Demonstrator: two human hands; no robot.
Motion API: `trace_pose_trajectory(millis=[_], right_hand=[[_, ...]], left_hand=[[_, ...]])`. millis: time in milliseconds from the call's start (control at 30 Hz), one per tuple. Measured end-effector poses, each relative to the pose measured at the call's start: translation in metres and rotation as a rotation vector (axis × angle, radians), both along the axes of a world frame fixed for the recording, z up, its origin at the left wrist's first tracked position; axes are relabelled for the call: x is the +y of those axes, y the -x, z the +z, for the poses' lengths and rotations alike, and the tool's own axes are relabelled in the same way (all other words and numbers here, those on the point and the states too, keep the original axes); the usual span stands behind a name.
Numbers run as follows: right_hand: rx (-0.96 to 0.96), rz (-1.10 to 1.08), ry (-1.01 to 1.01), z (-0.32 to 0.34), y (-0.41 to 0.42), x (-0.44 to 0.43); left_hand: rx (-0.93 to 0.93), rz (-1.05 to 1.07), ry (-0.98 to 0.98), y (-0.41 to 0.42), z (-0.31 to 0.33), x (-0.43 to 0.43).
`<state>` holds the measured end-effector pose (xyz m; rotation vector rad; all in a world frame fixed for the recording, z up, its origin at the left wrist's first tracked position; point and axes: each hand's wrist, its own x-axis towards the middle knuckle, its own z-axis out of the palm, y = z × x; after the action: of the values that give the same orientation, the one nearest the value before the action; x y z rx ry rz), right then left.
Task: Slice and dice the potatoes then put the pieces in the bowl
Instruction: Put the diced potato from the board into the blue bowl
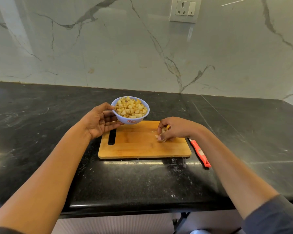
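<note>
My left hand (pixel 100 121) grips a pale blue bowl (pixel 137 118) by its left rim and underside, holding it tilted just above the far left corner of the wooden cutting board (pixel 139 146). The bowl is heaped with diced potato pieces (pixel 130 107). My right hand (pixel 174 129) is on the board's right part, fingers curled down around a few potato pieces (pixel 160 137). One small bit (pixel 152 132) lies loose on the board to the left of that hand.
A knife with an orange-red handle (pixel 200 153) lies on the black stone counter (pixel 41 124) just right of the board. A marble wall with a socket (pixel 184 9) stands behind. The counter's front edge runs near my forearms.
</note>
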<state>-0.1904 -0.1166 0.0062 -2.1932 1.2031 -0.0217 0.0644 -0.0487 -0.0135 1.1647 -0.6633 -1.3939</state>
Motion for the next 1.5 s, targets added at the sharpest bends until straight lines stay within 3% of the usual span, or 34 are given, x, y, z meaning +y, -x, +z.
trace_pose_trajectory(millis=[467, 733, 933, 1300, 1500], right_hand=[[0.13, 0.014, 0.023, 0.001, -0.029, 0.006], [0.098, -0.056, 0.041, 0.002, -0.03, 0.005], [-0.222, -0.136, -0.072, 0.056, -0.02, -0.01], [-0.302, -0.094, 0.121, 0.08, -0.081, 0.006], [-0.144, -0.033, 0.401, 0.074, -0.079, 0.007]], left_hand=[[0.004, -0.025, -0.051, 0.001, -0.004, -0.001], [-0.018, -0.025, -0.063, 0.003, -0.004, 0.0], [-0.034, -0.045, -0.079, 0.002, -0.003, -0.001], [-0.048, -0.093, -0.147, 0.001, -0.002, -0.001], [-0.075, -0.089, -0.171, -0.001, -0.001, 0.0]])
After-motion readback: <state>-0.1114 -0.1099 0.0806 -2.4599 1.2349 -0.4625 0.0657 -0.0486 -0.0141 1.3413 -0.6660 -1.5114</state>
